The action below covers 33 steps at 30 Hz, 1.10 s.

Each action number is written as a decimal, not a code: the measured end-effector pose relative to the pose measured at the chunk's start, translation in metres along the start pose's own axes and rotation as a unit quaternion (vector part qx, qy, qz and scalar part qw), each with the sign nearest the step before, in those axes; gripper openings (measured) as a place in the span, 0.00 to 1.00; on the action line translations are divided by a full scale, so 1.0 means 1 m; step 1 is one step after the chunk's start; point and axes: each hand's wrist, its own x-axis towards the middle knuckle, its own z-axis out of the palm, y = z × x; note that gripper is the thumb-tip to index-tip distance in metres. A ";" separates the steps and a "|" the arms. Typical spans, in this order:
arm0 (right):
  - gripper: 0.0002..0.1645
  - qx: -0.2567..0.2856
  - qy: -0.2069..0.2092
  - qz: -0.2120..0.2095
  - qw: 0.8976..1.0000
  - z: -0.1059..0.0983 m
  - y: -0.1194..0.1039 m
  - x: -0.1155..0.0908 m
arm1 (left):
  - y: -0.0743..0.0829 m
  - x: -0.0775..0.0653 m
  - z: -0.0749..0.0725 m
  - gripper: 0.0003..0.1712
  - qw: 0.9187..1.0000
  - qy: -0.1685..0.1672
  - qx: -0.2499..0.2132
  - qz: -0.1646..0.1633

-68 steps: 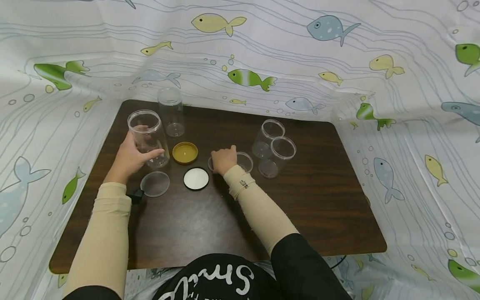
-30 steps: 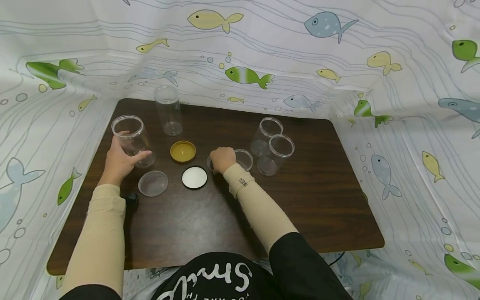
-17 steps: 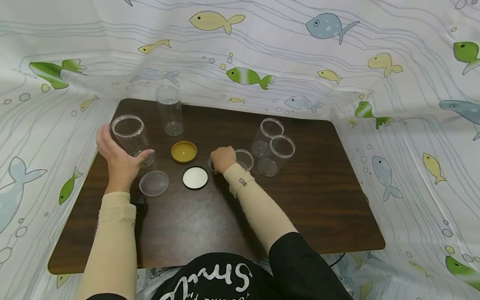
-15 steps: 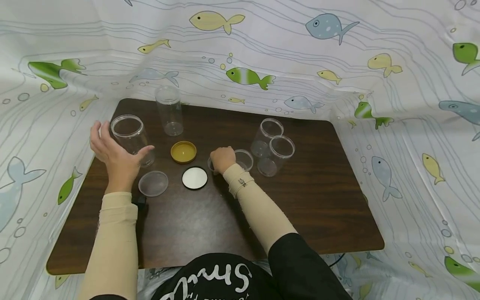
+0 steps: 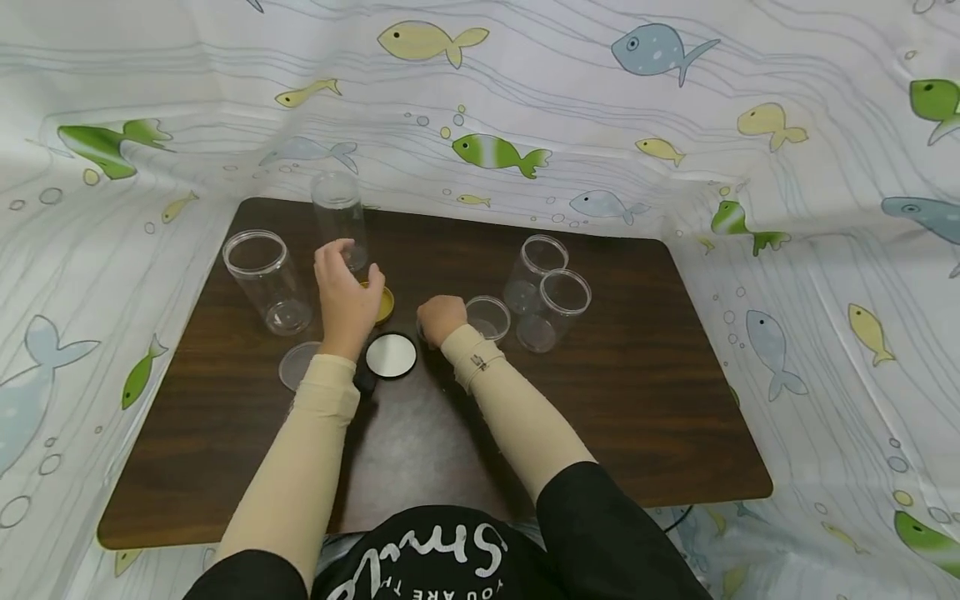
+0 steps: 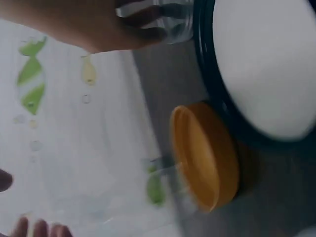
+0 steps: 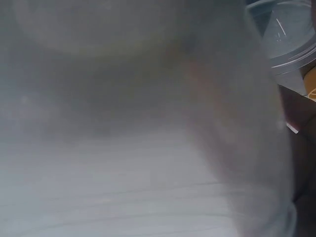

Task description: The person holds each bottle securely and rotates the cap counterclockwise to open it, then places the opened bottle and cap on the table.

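Note:
My left hand (image 5: pixel 345 296) hovers over the left-centre of the table, fingers loosely bent and holding nothing. It partly covers a yellow lid (image 5: pixel 386 307) and the lower part of a tall clear jar (image 5: pixel 336 208) behind it. In the left wrist view, its fingertips (image 6: pixel 42 228) show at the lower left corner. My right hand (image 5: pixel 442 319) is curled at the table's middle, gripping a clear plastic jar (image 6: pixel 177 22), mostly hidden beneath the hand. Near the wrists lies a black-rimmed lid with a white liner (image 5: pixel 391 356). The right wrist view is mostly blurred.
Another tall clear jar (image 5: pixel 266 279) stands at the left, with a clear lid (image 5: pixel 297 367) before it. Right of my right hand is a clear round container (image 5: pixel 489 318). Two more clear jars (image 5: pixel 525 275) stand close together beyond it on the dark wooden table (image 5: pixel 637 400).
My left hand has set the tall jar down at the left, let it go and moved right, over the yellow lid. My right hand stays nearly in place.

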 end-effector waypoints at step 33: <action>0.15 0.007 0.042 0.036 0.998 0.007 -0.008 -0.008 | -0.064 0.091 0.029 0.60 0.970 -0.031 -0.023 -0.239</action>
